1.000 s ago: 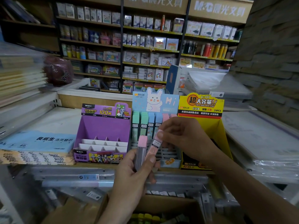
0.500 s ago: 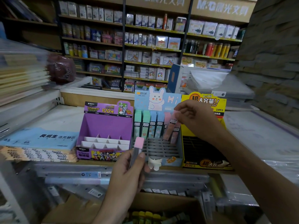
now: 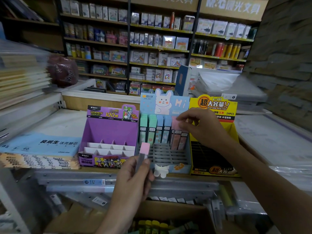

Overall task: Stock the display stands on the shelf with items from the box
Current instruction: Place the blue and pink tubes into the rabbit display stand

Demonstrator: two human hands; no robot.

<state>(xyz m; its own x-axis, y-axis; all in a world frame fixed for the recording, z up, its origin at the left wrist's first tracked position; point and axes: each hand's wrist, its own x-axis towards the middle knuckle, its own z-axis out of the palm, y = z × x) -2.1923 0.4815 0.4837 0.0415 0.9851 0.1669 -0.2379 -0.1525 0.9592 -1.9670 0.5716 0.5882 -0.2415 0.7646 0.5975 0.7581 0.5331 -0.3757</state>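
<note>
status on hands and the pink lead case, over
Left hand grips pink-capped case upright before bunny stand. Right hand at seated pink cases, grip unclear. Front slots empty, nothing blocking.

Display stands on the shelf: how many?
3, side by side: the purple stand at left, the blue rabbit stand in the middle, the yellow stand at right, partly behind the right hand.

Dim, warm indoor light. The far shelves (image 3: 160,48) sit brighter than the shadowed box (image 3: 168,209) below. Left paper stacks (image 3: 22,78) smear with blur; wide-angle bending curves the edges.
</note>
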